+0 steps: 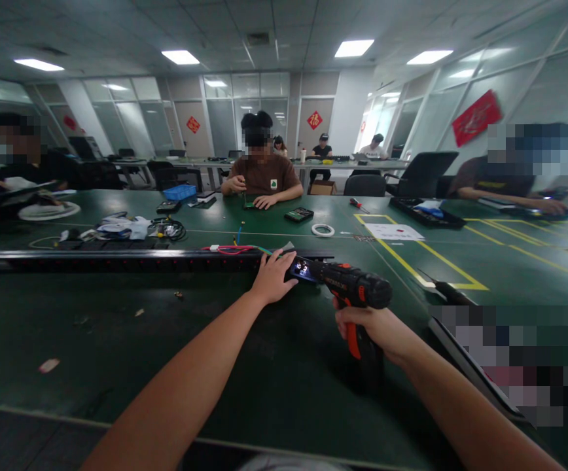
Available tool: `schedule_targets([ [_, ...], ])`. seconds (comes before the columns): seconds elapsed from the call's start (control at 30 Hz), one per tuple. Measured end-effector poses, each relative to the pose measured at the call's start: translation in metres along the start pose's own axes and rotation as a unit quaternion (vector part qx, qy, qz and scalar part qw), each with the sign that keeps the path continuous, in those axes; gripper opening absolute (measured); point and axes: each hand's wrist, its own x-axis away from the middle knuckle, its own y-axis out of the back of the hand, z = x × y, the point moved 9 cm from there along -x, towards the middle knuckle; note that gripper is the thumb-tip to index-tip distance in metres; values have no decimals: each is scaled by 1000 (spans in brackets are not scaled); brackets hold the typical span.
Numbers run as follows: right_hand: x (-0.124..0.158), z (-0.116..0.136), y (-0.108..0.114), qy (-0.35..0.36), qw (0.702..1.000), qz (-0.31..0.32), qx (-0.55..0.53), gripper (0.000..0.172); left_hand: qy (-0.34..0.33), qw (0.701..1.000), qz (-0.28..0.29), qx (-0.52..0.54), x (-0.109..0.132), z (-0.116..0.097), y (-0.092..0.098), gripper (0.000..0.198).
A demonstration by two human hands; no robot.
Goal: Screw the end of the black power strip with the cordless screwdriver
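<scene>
My right hand is wrapped round the handle of a black and orange cordless drill, whose nose points left at a small lit display on the end of a long black power strip. My left hand rests on that end of the strip, fingers curled over it and pressing it to the green table. Red, blue and green wires lie just behind the strip.
A person in a brown shirt works opposite; others sit at the far left and right. Cables, white bags, a blue bin, a tape roll and a black tray lie across the table. Yellow floor-tape lines mark its right.
</scene>
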Motion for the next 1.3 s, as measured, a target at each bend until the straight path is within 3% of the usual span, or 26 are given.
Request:
schedule_targets([
  [1.3,1,1,1,8,1000,-2,-6,20,1,1000,2,0,-1,1,-1,73],
])
